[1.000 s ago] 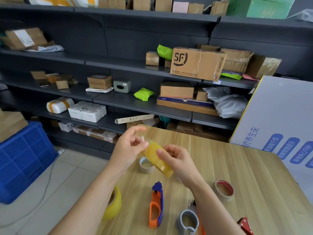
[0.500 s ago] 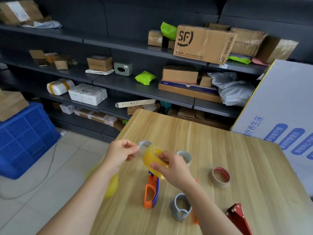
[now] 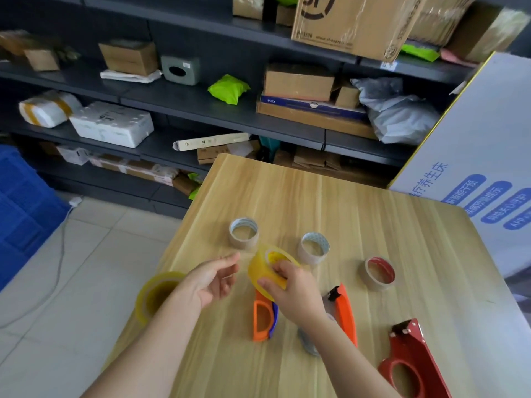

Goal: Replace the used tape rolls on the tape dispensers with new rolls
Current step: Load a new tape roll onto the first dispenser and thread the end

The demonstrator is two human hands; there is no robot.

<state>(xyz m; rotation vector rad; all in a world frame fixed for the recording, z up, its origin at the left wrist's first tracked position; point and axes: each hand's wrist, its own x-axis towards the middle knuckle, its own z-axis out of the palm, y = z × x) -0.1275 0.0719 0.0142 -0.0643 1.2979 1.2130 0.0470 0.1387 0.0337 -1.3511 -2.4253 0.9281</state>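
Tape roll (image 3: 268, 268) gripped by right hand (image 3: 290, 294); left hand (image 3: 211, 280) open beside.

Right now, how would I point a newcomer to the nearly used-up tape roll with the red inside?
Start at the wooden table and look toward its right side, beyond the red tape dispenser. The used roll stands there alone, on its flat side, touched by neither hand. The two other bare rolls to its left have pale cores; only this one is red inside.
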